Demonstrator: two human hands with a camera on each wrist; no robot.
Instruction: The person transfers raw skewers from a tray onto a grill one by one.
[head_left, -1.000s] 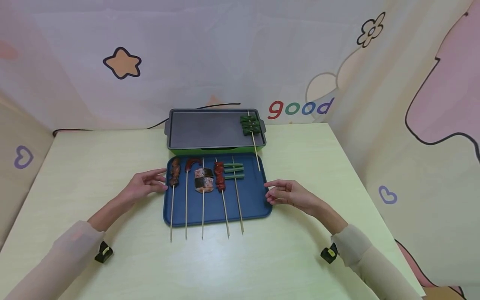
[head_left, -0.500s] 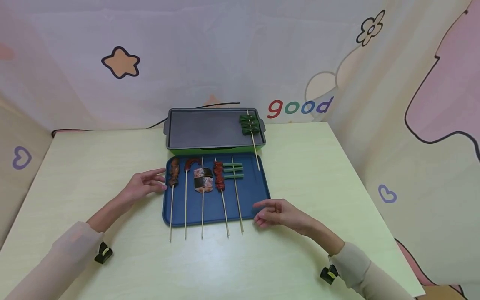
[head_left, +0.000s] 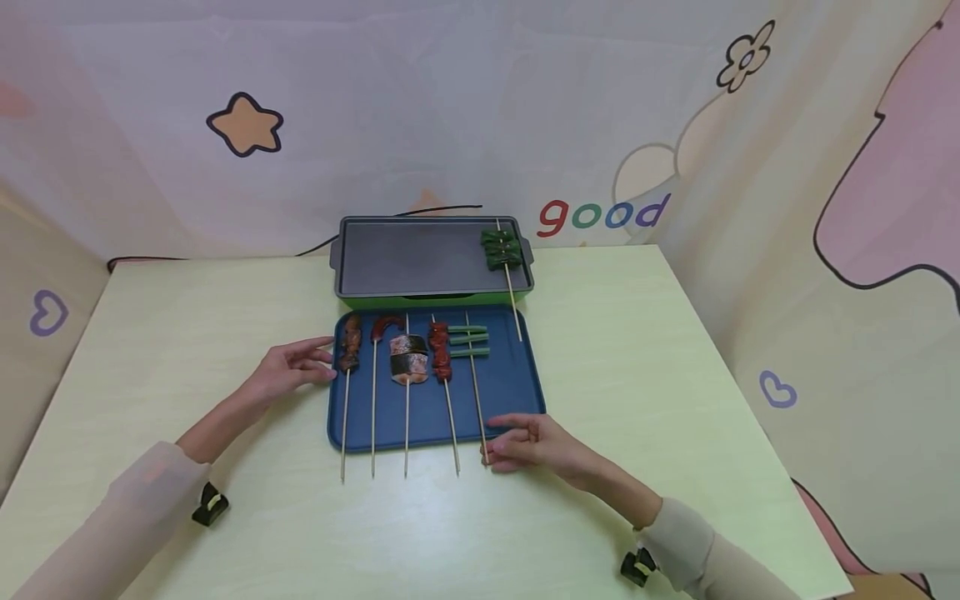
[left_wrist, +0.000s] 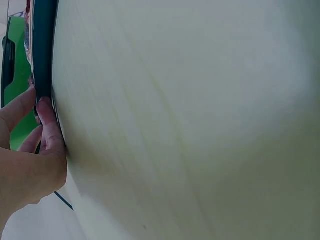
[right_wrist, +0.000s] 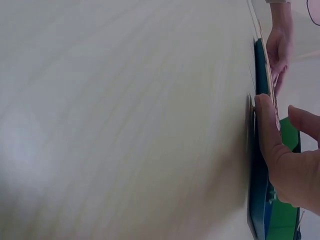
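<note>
A blue tray (head_left: 513, 379) lies on the table with several food skewers side by side. My left hand (head_left: 281, 372) touches the tray's left rim, fingers loosely extended beside the brown meat skewer (head_left: 349, 346). At the front right rim is my right hand (head_left: 547, 446), its fingertips around the lower stick end of the green bean skewer (head_left: 471, 352). Thumb and forefinger stand apart in the right wrist view. Between these lie a curved red skewer (head_left: 384, 325), a pale one with dark bands (head_left: 408, 367) and a red meat skewer (head_left: 440, 354).
Right behind the tray stands a grey griddle (head_left: 405, 258) on a green base. A leafy green skewer (head_left: 501, 250) lies on its right side, the stick reaching over the tray. A patterned cloth (head_left: 420, 108) hangs behind the table.
My right hand has moved from the tray's right rim toward the front and left, to the green bean skewer's stick end. My left hand, the tray and the skewers have stayed put.
</note>
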